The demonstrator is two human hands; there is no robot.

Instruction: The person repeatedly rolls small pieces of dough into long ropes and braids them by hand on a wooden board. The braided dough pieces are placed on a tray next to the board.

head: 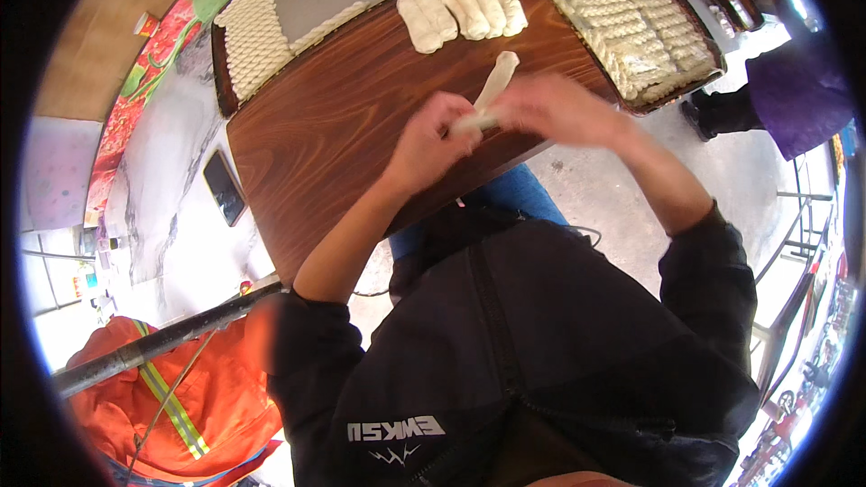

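Above the near edge of a brown wood-grain board [325, 128], my two hands work close together on a pale strip of dough [498, 78]. Fingers of my left hand [438, 135] are closed around one part of it. My right hand [551, 108], blurred by motion, grips the dough from the other side. One end of the strip sticks up past my fingers, and another part crosses between the hands. Farther back on the board lie several thick dough pieces [467, 7], side by side.
A tray of twisted dough [622, 20] borders the board at right; another tray [254, 40], partly filled, stands at back left. A phone [224, 187] lies on the marble-patterned surface at left. Orange clothing [183, 392] hangs by a metal bar [162, 338]. Another person's leg [727, 111] is at right.
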